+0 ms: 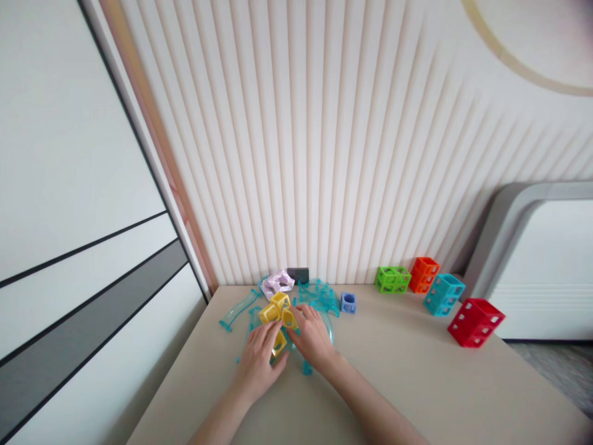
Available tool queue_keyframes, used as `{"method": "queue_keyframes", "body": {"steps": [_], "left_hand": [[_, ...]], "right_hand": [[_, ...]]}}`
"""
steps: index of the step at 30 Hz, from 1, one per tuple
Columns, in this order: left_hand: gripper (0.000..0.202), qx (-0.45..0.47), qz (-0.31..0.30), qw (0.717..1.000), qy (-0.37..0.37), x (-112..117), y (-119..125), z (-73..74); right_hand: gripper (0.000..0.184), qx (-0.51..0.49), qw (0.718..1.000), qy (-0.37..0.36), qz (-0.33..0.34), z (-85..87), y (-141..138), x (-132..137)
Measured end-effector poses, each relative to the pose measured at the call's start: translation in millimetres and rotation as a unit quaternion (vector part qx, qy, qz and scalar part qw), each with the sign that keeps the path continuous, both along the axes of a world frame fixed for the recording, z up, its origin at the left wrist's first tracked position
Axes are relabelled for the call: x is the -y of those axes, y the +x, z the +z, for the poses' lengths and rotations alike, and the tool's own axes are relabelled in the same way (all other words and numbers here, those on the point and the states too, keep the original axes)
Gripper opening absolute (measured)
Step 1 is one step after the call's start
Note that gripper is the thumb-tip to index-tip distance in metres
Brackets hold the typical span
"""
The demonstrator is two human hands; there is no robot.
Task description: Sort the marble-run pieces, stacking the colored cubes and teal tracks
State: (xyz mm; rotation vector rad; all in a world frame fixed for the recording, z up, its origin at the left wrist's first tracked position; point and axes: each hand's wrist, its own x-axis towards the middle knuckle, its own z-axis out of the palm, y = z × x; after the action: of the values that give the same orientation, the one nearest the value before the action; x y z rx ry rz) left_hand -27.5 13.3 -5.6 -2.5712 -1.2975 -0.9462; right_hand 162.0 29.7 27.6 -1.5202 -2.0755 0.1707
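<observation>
Several yellow hollow cubes sit in a cluster between my hands, over clear teal plastic pieces. My left hand is closed around the nearest yellow cube, its thumb on the near side and fingers across the left. My right hand pinches another yellow cube from the right, between thumb and fingers. Beyond the fingertips lie a third yellow cube and a yellow cube at the left. Whether the cubes are joined cannot be made out. Parts of the teal pieces are hidden under my hands.
Teal track-like pieces spread behind, with a curved one at left. A lilac crumpled-looking item and a black box touch the wall side. Rightward stand blue, green, orange, turquoise and red blocks.
</observation>
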Motion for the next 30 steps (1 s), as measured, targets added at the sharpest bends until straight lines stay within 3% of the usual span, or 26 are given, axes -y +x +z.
{"method": "queue_keyframes", "body": {"steps": [9,16,25,30], "left_hand": [[0.071,0.002,0.022,0.999,-0.024,-2.8,-1.2,-4.7],[0.066,0.026,0.029,0.997,-0.065,-3.4,-1.9,-3.4],[0.050,0.035,0.008,0.995,-0.093,-0.8,-2.5,4.7],[0.052,0.033,0.013,0.995,-0.096,-1.4,-3.1,1.8]], "right_hand": [[0.036,-0.026,0.998,-0.031,0.053,7.6,13.7,-7.3],[0.038,-0.094,0.990,-0.043,0.100,15.6,27.4,-11.6],[0.034,-0.178,0.979,-0.053,0.079,16.6,29.3,-15.3],[0.043,-0.308,0.944,-0.103,0.061,5.6,29.4,-23.7]]}}
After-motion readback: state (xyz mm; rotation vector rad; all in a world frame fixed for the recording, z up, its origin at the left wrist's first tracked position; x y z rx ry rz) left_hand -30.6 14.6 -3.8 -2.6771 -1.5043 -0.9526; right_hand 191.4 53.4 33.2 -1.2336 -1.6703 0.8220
